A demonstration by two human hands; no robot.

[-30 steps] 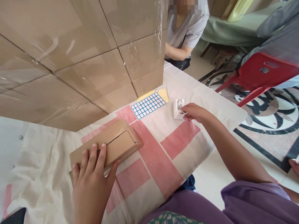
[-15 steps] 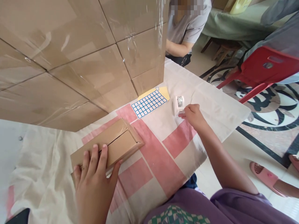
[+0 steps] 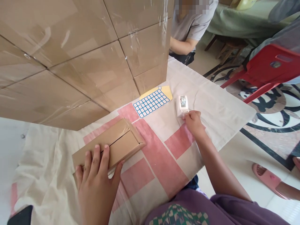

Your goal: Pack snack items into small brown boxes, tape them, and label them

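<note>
My left hand (image 3: 95,184) lies flat, fingers spread, on the near end of a flat brown cardboard box (image 3: 122,142) that rests on the pink-and-cream cloth (image 3: 164,156). My right hand (image 3: 193,122) reaches out to a small white tape dispenser (image 3: 182,105) and pinches at its near end with closed fingers. A sheet of blue-edged stickers (image 3: 151,102) on yellow backing lies just left of the dispenser.
A tall stack of wrapped cardboard cartons (image 3: 82,53) fills the left and back. Another person in a grey shirt (image 3: 191,28) sits at the far end. A red plastic chair (image 3: 269,67) stands right, over patterned floor. A dark phone (image 3: 20,215) lies bottom left.
My right hand has slid around to the near end of the white dispenser, which has turned more upright. My left hand stays on the box.
</note>
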